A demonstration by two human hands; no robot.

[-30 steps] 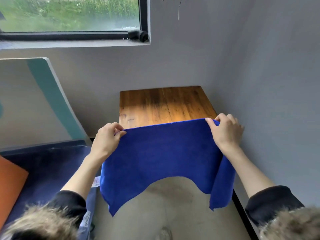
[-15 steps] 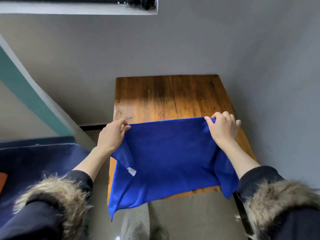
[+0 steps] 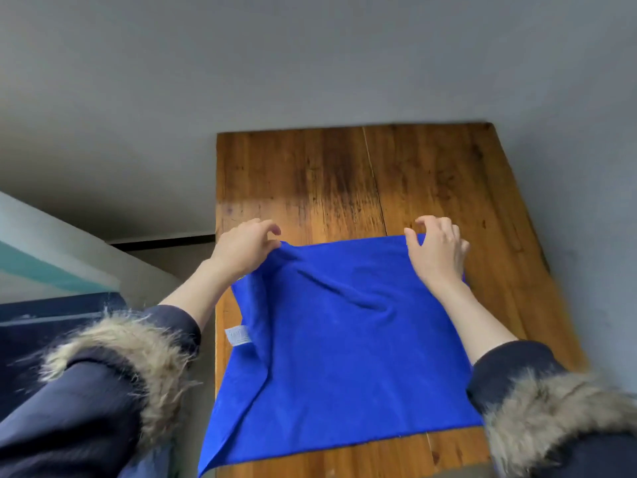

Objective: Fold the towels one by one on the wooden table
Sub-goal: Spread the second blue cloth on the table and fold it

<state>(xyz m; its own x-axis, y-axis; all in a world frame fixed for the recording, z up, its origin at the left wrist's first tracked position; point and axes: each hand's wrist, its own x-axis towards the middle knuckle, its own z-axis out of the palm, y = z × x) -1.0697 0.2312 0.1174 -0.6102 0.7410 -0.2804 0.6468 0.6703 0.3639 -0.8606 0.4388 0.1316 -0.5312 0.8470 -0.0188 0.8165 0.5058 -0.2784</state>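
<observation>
**Blue towel lying on the table, hands at its far corners**

Your towel [image 3: 348,343] is lying spread on the wooden table [image 3: 344,177], covering its near half, rumpled in the middle. The towel's left edge is hanging past the table's left edge, and its near-left corner is drooping below the tabletop. A white label [image 3: 238,335] is showing by the towel's left edge; its print is too blurred to read.

Your left hand [image 3: 246,248] is sitting at the towel's far-left corner, thumb and forefinger at the cloth where it is bunching up. Whether they are pinching it, you cannot tell from here. Your right hand [image 3: 436,251] is resting over the far-right corner with fingers loosely curled and lifted; the corner itself is hidden under the palm, so any grip is unclear.

Your fur-trimmed sleeves [image 3: 113,367] are covering the towel's near-right corner and getting cut off at the frame's bottom. The table's near edge is partly out of view.
</observation>
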